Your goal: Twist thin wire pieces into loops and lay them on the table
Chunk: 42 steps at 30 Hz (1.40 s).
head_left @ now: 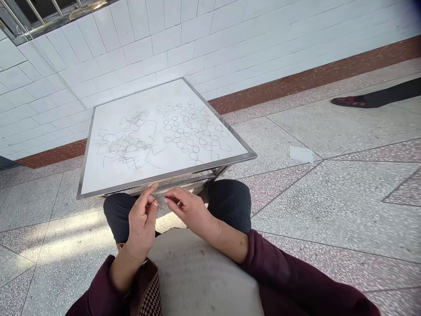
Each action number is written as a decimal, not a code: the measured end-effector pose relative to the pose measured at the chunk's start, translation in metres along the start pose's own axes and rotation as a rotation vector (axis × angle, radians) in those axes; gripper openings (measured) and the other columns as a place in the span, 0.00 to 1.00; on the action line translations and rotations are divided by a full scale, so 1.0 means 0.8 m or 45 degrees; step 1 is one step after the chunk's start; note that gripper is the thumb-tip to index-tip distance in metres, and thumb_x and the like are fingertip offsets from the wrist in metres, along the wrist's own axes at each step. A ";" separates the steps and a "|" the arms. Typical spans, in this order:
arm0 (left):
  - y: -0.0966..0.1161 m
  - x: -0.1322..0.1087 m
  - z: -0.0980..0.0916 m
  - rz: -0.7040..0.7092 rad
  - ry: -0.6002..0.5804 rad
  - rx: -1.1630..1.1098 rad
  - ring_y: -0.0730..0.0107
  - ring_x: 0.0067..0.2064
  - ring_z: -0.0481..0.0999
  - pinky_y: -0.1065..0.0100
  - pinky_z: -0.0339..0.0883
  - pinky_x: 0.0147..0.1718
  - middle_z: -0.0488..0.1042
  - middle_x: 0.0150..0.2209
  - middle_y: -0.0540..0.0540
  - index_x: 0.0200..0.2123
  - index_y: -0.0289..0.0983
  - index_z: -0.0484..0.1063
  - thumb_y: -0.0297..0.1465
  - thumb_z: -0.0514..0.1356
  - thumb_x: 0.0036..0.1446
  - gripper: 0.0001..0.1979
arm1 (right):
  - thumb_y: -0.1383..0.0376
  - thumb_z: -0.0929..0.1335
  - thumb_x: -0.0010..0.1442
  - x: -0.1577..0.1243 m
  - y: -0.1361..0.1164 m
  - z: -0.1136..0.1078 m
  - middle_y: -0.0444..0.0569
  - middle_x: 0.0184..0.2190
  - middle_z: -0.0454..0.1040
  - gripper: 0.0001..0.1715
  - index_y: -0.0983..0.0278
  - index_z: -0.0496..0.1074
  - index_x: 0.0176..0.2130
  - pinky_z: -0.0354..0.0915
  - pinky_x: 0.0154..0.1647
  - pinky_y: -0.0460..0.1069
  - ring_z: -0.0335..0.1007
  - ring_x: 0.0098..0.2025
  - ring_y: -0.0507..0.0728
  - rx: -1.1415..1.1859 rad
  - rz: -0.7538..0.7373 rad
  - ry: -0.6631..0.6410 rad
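Above my lap, just short of the table's near edge, my left hand (141, 219) is closed in a pinch, with a tan covering on one raised fingertip. My right hand (189, 210) faces it, thumb and forefinger pressed together. Between the fingertips runs a thin wire (161, 202), so fine that its shape is hard to make out. On the white tabletop, a tangled pile of bent thin wires (131, 147) lies to the left. Many wire pieces twisted into figure-eight loops (194, 127) are spread over the right side.
The metal-edged table (95, 181) stands against a white tiled wall (138, 48). A barred window (49, 13) is at upper left. A white sheet (301, 154) lies on the speckled floor, and another person's shoe (348, 101) shows at right.
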<state>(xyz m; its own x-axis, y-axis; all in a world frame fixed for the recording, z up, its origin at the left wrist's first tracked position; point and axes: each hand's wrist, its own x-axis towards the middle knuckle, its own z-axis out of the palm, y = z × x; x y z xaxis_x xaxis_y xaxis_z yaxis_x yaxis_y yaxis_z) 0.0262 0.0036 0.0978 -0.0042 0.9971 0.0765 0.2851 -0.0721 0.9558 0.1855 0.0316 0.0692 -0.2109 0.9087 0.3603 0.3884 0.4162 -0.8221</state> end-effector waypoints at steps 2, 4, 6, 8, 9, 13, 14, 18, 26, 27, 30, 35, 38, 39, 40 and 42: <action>-0.003 -0.001 0.002 0.031 -0.035 0.075 0.69 0.32 0.66 0.67 0.65 0.36 0.67 0.32 0.49 0.59 0.44 0.68 0.36 0.55 0.66 0.20 | 0.66 0.64 0.66 -0.001 0.003 0.001 0.46 0.30 0.74 0.05 0.61 0.70 0.37 0.63 0.29 0.46 0.69 0.31 0.53 -0.114 -0.062 0.019; -0.006 -0.001 0.003 0.048 -0.074 0.103 0.67 0.33 0.68 0.65 0.66 0.37 0.68 0.32 0.48 0.59 0.43 0.68 0.37 0.54 0.66 0.20 | 0.66 0.63 0.67 -0.003 0.006 0.003 0.46 0.31 0.75 0.06 0.61 0.70 0.38 0.63 0.30 0.46 0.70 0.30 0.53 -0.183 -0.099 0.014; -0.007 0.000 0.003 0.047 -0.099 0.108 0.67 0.34 0.69 0.64 0.67 0.38 0.68 0.32 0.48 0.60 0.43 0.68 0.37 0.54 0.66 0.20 | 0.66 0.62 0.68 -0.005 0.008 0.004 0.46 0.31 0.74 0.07 0.61 0.70 0.39 0.63 0.31 0.47 0.70 0.30 0.53 -0.213 -0.120 -0.018; -0.007 0.001 0.003 0.031 -0.113 0.099 0.67 0.34 0.69 0.64 0.68 0.38 0.68 0.32 0.48 0.60 0.43 0.68 0.36 0.54 0.65 0.20 | 0.66 0.61 0.69 -0.006 0.009 0.004 0.46 0.30 0.74 0.09 0.61 0.70 0.40 0.62 0.30 0.47 0.69 0.30 0.53 -0.207 -0.132 -0.066; -0.007 0.001 0.002 0.016 -0.122 0.084 0.67 0.34 0.69 0.64 0.68 0.39 0.67 0.32 0.49 0.60 0.44 0.68 0.36 0.55 0.65 0.21 | 0.66 0.60 0.69 -0.006 0.010 0.003 0.47 0.31 0.73 0.11 0.61 0.70 0.40 0.62 0.30 0.47 0.69 0.30 0.54 -0.192 -0.134 -0.091; -0.003 0.003 -0.002 -0.062 -0.172 -0.048 0.68 0.33 0.66 0.65 0.67 0.38 0.65 0.31 0.49 0.60 0.44 0.69 0.35 0.56 0.64 0.21 | 0.67 0.60 0.69 -0.006 0.012 0.001 0.48 0.31 0.72 0.13 0.58 0.72 0.39 0.59 0.30 0.48 0.66 0.31 0.55 -0.078 -0.096 -0.152; -0.002 0.004 -0.003 -0.079 -0.182 -0.087 0.68 0.33 0.65 0.66 0.66 0.37 0.65 0.31 0.49 0.59 0.44 0.69 0.35 0.56 0.64 0.21 | 0.66 0.60 0.68 -0.006 0.012 0.000 0.47 0.31 0.71 0.13 0.58 0.73 0.39 0.59 0.30 0.48 0.66 0.31 0.55 -0.038 -0.080 -0.155; 0.002 0.005 -0.004 -0.098 -0.227 -0.177 0.69 0.32 0.64 0.67 0.64 0.35 0.64 0.30 0.50 0.59 0.44 0.70 0.36 0.58 0.63 0.21 | 0.63 0.60 0.68 -0.007 0.012 -0.001 0.46 0.28 0.66 0.14 0.57 0.73 0.38 0.59 0.30 0.48 0.63 0.30 0.55 0.083 -0.026 -0.165; 0.005 0.007 -0.013 -0.110 -0.349 -0.151 0.69 0.31 0.64 0.68 0.62 0.33 0.64 0.28 0.51 0.60 0.43 0.69 0.36 0.57 0.63 0.22 | 0.59 0.59 0.70 -0.008 0.009 -0.005 0.46 0.28 0.68 0.16 0.58 0.72 0.36 0.60 0.32 0.49 0.62 0.29 0.55 0.239 -0.019 -0.248; 0.005 0.007 -0.015 -0.119 -0.374 -0.157 0.70 0.31 0.64 0.68 0.62 0.33 0.64 0.29 0.51 0.61 0.43 0.68 0.36 0.57 0.63 0.23 | 0.58 0.60 0.70 -0.008 0.009 -0.006 0.46 0.29 0.69 0.15 0.57 0.72 0.37 0.60 0.33 0.50 0.63 0.30 0.55 0.258 -0.025 -0.273; 0.004 0.007 -0.019 -0.136 -0.452 -0.189 0.70 0.31 0.65 0.68 0.61 0.32 0.66 0.29 0.51 0.64 0.43 0.62 0.35 0.57 0.63 0.26 | 0.56 0.63 0.68 -0.007 0.008 -0.007 0.47 0.30 0.70 0.13 0.58 0.74 0.38 0.62 0.36 0.50 0.64 0.33 0.56 0.317 -0.044 -0.291; 0.009 0.010 -0.020 -0.171 -0.487 -0.251 0.70 0.31 0.66 0.68 0.62 0.32 0.65 0.28 0.52 0.67 0.43 0.56 0.35 0.58 0.62 0.31 | 0.56 0.68 0.63 -0.008 0.011 -0.005 0.46 0.31 0.69 0.10 0.57 0.76 0.41 0.62 0.34 0.50 0.64 0.33 0.56 0.515 0.142 -0.228; 0.013 0.019 -0.020 -0.159 -0.513 -0.264 0.72 0.29 0.66 0.68 0.63 0.31 0.65 0.28 0.53 0.67 0.43 0.55 0.34 0.60 0.61 0.32 | 0.57 0.70 0.61 -0.005 0.011 -0.008 0.46 0.33 0.70 0.10 0.57 0.76 0.42 0.62 0.36 0.50 0.65 0.35 0.55 0.682 0.262 -0.251; 0.015 0.023 -0.020 -0.159 -0.522 -0.269 0.73 0.28 0.65 0.68 0.63 0.31 0.65 0.28 0.53 0.67 0.43 0.56 0.34 0.60 0.60 0.32 | 0.57 0.70 0.61 -0.003 0.009 -0.010 0.46 0.34 0.70 0.10 0.57 0.75 0.42 0.63 0.37 0.50 0.66 0.36 0.55 0.738 0.300 -0.269; 0.017 0.027 -0.021 -0.165 -0.523 -0.278 0.74 0.28 0.65 0.69 0.63 0.31 0.65 0.28 0.54 0.67 0.43 0.56 0.33 0.61 0.59 0.33 | 0.57 0.71 0.60 -0.001 0.007 -0.012 0.45 0.34 0.71 0.10 0.58 0.75 0.42 0.63 0.38 0.50 0.66 0.36 0.55 0.792 0.336 -0.288; 0.020 0.034 -0.021 -0.194 -0.499 -0.317 0.75 0.28 0.66 0.69 0.64 0.31 0.66 0.29 0.53 0.66 0.43 0.57 0.33 0.63 0.58 0.34 | 0.57 0.71 0.60 0.004 0.000 -0.017 0.45 0.34 0.72 0.10 0.59 0.74 0.40 0.63 0.38 0.50 0.67 0.36 0.54 0.879 0.394 -0.310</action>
<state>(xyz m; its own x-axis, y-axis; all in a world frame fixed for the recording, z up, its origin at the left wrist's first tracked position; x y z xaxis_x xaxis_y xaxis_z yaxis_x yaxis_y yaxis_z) 0.0148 0.0293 0.1200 0.3467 0.9280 -0.1365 0.0712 0.1191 0.9903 0.1973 0.0352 0.0765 -0.4052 0.9137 0.0300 -0.1655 -0.0410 -0.9854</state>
